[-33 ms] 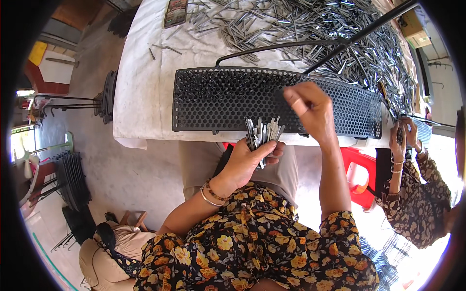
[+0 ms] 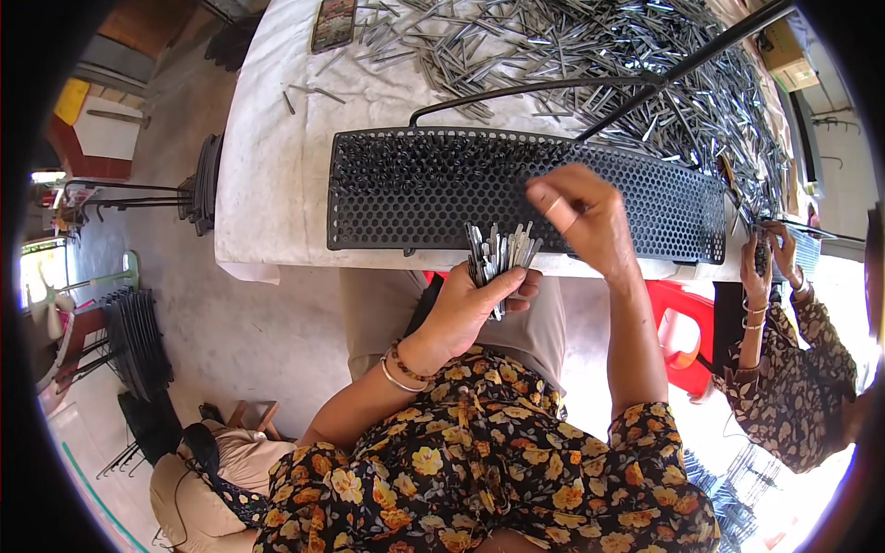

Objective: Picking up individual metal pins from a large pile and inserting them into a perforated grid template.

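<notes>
A bundle of thin, flat grey metal strips (image 2: pixel 501 253) stands upright in my left hand (image 2: pixel 466 306), whose fingers wrap round it just off the table's near edge. In front of it lies a long black perforated metal panel (image 2: pixel 406 221) with rows of round holes. Small dark pieces (image 2: pixel 396 166) fill many holes in the panel's upper left and middle. Over the panel's middle, my right hand (image 2: pixel 590 219) is closed, thumb and forefinger pressed together. Whatever it pinches, if anything, is too small to make out. Its fingertips partly hide the holes beneath.
A large heap of loose metal strips (image 2: pixel 572 46) covers the back of the white-clothed table (image 2: pixel 267 184). A black metal bar (image 2: pixel 691 69) slants over the panel. A dark phone-like object (image 2: pixel 334 23) lies far left. At right, a co-worker's hands (image 2: pixel 765 253) work beside a red stool (image 2: pixel 678 336).
My right hand has shifted slightly left and down over the panel. My left hand and its bundle stay where they were.
</notes>
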The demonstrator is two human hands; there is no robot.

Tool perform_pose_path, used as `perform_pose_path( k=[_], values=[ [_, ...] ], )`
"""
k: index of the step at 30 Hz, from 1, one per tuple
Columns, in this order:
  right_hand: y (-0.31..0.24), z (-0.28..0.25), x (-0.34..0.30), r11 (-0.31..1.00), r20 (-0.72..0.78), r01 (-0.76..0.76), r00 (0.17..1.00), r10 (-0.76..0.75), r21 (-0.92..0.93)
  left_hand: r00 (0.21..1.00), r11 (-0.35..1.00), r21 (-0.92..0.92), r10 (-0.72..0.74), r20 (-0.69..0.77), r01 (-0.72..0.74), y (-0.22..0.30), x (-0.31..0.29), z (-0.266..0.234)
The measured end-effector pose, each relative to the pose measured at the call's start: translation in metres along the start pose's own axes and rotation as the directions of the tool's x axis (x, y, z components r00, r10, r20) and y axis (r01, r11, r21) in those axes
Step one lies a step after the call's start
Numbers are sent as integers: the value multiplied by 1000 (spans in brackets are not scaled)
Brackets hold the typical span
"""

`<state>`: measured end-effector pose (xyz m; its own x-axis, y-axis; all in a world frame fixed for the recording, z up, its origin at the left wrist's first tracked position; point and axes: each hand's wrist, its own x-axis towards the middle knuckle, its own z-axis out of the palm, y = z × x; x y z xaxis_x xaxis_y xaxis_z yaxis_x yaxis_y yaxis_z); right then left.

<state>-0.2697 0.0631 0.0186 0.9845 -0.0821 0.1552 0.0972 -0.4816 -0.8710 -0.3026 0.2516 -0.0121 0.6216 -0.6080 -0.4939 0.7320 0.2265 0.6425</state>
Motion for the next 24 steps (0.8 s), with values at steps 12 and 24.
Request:
perform_pose_path(
  k=[12,24],
  values=[
    [-4,0,-12,973,282,-219,940,191,71,998,999,15,52,-24,-52,-2,-1,0],
    [5,3,28,996,-388,60,918,-81,-65,999,995,-92,-34,-6,33,-7,3,-2]
  ],
)
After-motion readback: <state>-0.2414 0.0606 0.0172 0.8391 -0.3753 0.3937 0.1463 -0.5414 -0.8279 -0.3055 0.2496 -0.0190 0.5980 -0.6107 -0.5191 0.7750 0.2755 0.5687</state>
